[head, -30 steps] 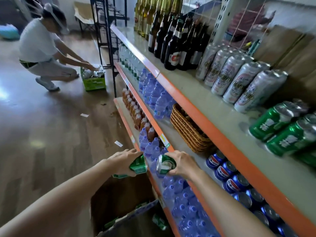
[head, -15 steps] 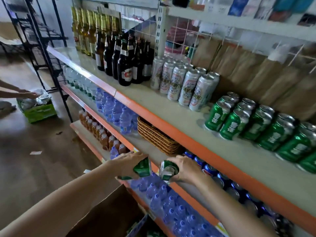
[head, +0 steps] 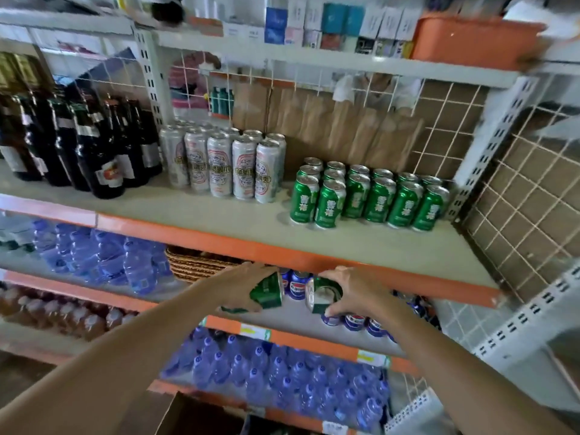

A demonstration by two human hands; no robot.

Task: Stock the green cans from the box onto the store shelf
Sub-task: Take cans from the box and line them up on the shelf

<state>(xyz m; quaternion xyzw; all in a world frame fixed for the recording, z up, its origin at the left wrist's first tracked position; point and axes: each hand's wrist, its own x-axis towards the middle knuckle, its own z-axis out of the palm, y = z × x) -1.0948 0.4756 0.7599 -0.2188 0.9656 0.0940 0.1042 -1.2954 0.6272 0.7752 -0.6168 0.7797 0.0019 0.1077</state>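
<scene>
Green cans lay tipped in each closed hand, left hand and right hand, with the stocked green rows above and slightly right, nearer the right hand.

Orange-edged metal store shelving fills the frame, white wire-grid back panel upper right, brown cardboard sheets behind it, soft daylight.

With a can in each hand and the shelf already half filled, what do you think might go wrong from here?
1. Both held cans, in the left hand and right hand, lie tilted sideways; set down crooked, either could tip.
2. The green cans on the shelf stand packed close; a nudge might topple the front row.
</scene>
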